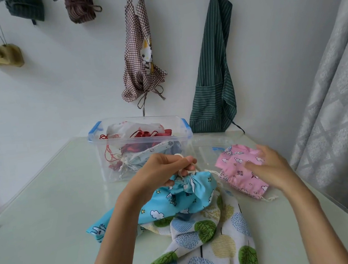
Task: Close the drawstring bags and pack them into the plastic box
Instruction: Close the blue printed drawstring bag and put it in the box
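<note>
1. While its forearm reaches up from below, the left hand (164, 169) pinches the white cord (181, 172) at the gathered mouth of the blue bag (172, 199), which lies on the table (38, 223).
2. Behind, the clear box (142, 144) holds several bags, red cords showing.
3. Right hand (268, 168), fingers loosely spread, rests on the pink bag (240, 174) beside the box.

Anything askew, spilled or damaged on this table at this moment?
Nothing stands out. The blue bag, pink bag and tree-print fabric lie loose on the table, as unpacked items would. The plastic box stands upright with bags inside; its lid lies beside it.
</note>
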`<state>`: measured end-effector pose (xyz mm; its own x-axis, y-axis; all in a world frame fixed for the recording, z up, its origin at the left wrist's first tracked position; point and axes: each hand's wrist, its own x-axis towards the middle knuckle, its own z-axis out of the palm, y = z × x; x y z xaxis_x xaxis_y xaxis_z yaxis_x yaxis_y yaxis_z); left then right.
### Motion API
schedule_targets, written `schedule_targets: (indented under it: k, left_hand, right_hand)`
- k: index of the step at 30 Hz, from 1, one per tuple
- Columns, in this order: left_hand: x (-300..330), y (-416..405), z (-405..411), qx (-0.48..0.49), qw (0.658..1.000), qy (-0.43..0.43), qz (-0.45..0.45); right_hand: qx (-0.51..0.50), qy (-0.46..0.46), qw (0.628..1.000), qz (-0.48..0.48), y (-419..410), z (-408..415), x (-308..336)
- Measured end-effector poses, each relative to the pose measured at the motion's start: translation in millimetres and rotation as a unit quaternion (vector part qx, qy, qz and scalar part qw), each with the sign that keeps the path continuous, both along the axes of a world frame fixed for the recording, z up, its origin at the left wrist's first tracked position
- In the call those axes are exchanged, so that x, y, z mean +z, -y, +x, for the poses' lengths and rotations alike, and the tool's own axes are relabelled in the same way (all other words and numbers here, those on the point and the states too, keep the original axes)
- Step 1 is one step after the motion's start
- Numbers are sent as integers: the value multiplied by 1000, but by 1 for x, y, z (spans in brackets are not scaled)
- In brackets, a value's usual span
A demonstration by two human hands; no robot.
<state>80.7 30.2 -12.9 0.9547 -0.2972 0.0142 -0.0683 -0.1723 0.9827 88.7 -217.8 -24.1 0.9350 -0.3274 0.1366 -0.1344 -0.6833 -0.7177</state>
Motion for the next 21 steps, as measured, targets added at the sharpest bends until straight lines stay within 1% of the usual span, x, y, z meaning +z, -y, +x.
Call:
schedule_targets:
  k: [1, 2, 3, 4, 5, 6, 7, 8, 11, 13, 15, 17, 19, 21]
  left_hand:
    - [0, 1, 0, -5, 1000, -1, 0]
    - [0, 2, 0, -11, 1000, 0, -2]
    - [0, 3, 0, -16, 1000, 4, -4]
    - [0, 3, 0, -20, 1000, 10, -3]
    - [0, 4, -1, -23, 1000, 20, 1]
    - [-1, 4, -1, -27, 999, 30, 1]
    - [-1, 5, -1, -31, 999, 37, -2]
    - [-2, 5, -1, -32, 999, 41, -12]
    - [-3, 4, 1, -21, 998, 32, -43]
    - [-5, 5, 2, -16, 998, 14, -65]
    - [-5, 6, 2, -14, 995, -14, -94]
    - [-4, 6, 2, -22, 991, -44, -124]
    - [-2, 6, 2, -21, 987, -67, -144]
    - [-1, 6, 1, -4, 984, -81, -161]
  right_hand:
    - [44, 44, 998, 5, -7, -3, 7]
    - [114, 67, 991, 25, -16, -8, 14]
    - [190, 48, 980, 44, -27, -13, 21]
    - [258, -2, 965, 46, -39, -18, 24]
    - [312, -49, 948, 32, -48, -21, 23]
    - [343, -75, 936, 15, -55, -21, 19]
    - [348, -73, 935, -1, -59, -19, 13]
    - [334, -49, 941, -1, -61, -16, 9]
    - [256, 70, 964, 27, -57, -13, 9]
    - [238, 125, 963, 20, -51, -16, 14]
    - [266, 126, 955, 24, -49, -25, 25]
    - [306, 87, 948, 19, -48, -34, 34]
    - [331, 55, 942, -21, -49, -42, 40]
    - [340, 46, 937, -61, -55, -48, 42]
